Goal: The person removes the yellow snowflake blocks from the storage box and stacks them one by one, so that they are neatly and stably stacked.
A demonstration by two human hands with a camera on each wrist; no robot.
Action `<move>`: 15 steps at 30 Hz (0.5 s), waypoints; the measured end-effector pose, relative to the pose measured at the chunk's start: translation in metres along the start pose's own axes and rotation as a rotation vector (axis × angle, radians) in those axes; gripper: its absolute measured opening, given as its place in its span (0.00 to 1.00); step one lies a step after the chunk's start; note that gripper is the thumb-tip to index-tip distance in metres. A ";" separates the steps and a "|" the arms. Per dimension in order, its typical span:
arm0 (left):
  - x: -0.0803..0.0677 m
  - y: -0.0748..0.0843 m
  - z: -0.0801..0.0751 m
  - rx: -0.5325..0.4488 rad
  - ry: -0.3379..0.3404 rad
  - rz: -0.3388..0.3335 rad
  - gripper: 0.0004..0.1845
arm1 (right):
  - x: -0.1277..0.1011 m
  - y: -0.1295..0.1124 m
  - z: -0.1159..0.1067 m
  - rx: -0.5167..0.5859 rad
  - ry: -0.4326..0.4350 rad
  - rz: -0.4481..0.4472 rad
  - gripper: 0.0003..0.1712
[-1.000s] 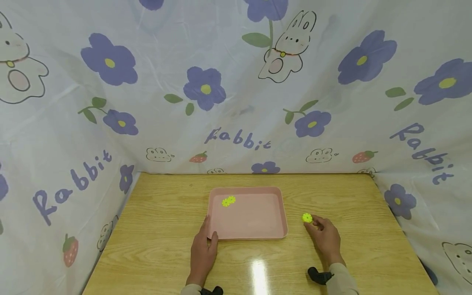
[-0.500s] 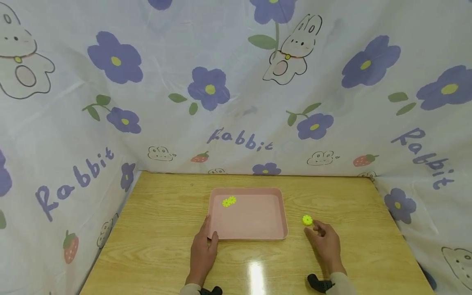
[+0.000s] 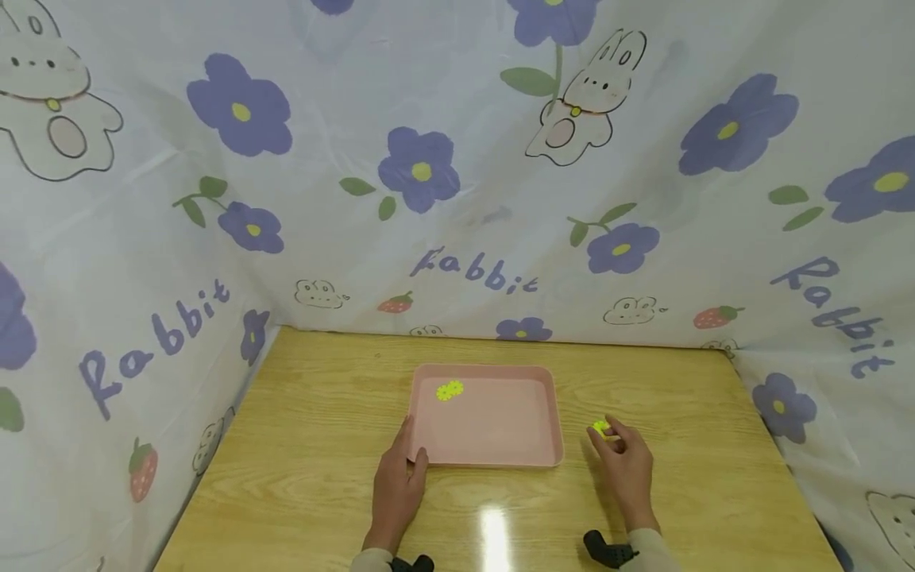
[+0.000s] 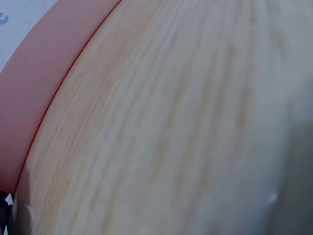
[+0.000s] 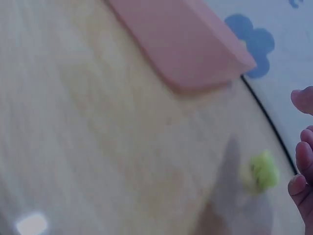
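Note:
A pink tray (image 3: 493, 429) lies mid-table with two yellow-green flower-shaped pieces (image 3: 449, 390) in its far left corner. My left hand (image 3: 409, 445) rests flat on the table, thumb on the tray's near left corner and fingers along its left side. A third yellow-green piece (image 3: 600, 427) lies on the wood right of the tray. My right hand (image 3: 606, 435) reaches over it with loosely curled fingers. In the right wrist view the piece (image 5: 264, 170) sits just clear of the fingertips (image 5: 299, 182). The left wrist view shows only the tray's edge (image 4: 29, 88) and wood.
The wooden table (image 3: 322, 429) is walled at the back and on both sides by a hanging cloth (image 3: 457, 199) printed with flowers and rabbits. A glare spot (image 3: 493, 532) shines near the front edge. Black wrist straps show at the bottom of the head view.
My right hand has crept forward and to the left, so its fingers now partly cover the loose piece. The left hand and the tray have stayed put.

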State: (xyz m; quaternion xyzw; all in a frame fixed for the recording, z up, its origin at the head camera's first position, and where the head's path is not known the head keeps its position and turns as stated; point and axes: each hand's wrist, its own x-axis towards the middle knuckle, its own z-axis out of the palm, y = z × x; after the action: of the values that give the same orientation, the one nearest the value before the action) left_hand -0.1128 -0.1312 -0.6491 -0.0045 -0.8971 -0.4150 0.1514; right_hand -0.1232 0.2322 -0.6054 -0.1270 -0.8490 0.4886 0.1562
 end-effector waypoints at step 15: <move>0.000 -0.001 -0.001 -0.013 0.002 0.007 0.33 | 0.013 -0.062 0.089 0.160 -0.183 -0.198 0.21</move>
State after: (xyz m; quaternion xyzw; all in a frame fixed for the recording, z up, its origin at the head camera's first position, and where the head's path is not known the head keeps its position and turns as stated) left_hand -0.1125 -0.1327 -0.6488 -0.0080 -0.8942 -0.4204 0.1537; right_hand -0.1731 0.1362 -0.5916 0.0153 -0.8264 0.5464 0.1351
